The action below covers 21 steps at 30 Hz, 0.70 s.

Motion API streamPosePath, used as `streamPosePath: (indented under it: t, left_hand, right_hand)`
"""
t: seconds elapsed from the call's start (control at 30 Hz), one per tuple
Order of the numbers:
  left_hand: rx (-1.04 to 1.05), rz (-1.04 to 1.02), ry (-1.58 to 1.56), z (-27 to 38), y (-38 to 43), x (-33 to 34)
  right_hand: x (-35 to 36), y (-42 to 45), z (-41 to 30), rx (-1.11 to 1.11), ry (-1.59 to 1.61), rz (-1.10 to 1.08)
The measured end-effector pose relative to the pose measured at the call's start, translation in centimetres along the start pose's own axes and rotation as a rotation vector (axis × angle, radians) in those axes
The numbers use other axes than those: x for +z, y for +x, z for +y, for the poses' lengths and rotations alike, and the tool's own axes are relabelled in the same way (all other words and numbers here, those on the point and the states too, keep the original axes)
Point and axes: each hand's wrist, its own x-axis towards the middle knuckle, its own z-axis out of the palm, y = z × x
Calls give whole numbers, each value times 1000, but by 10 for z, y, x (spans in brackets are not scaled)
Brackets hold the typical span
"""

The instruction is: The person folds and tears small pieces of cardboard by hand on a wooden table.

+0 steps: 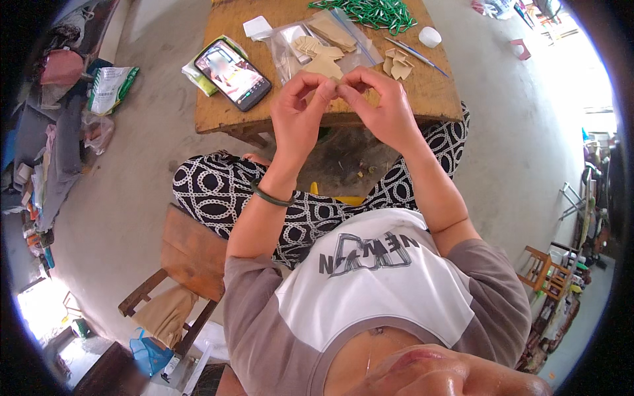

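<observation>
My left hand (299, 114) and my right hand (381, 104) meet fingertip to fingertip over the near edge of a wooden table (228, 116). Thumbs and forefingers pinch a small tan piece (336, 79), mostly hidden by the fingers. Just beyond lie cut tan paper pieces (319, 64), spread over a clear plastic zip bag (282, 57). More tan cut pieces (397, 64) sit in a loose pile right of my right hand. Left of my left hand, a smartphone (233, 74) with a lit screen rests on a green-and-white packet (205, 86).
Green cords with pale tips (371, 15) are heaped at the table's far side. A thin blue-and-white pen-like tool (418, 57) lies near a small white cup-like container (430, 37). A white square item (256, 27) is at the back left. A wooden chair (193, 247) stands at my left.
</observation>
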Motion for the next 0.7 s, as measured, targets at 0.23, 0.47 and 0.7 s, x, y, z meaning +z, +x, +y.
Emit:
streamPosePath:
  t: [0.23, 0.47, 0.7]
  left_hand:
    - [-175, 12, -147, -3, 0, -4]
    - [-229, -61, -235, -8, 4, 4]
    - [-289, -112, -202, -5, 7, 9]
  right_hand:
    - [2, -3, 13, 153, 292, -33]
    - [-4, -5, 16, 157, 240, 21]
    - [-18, -5, 10, 160, 86, -26]
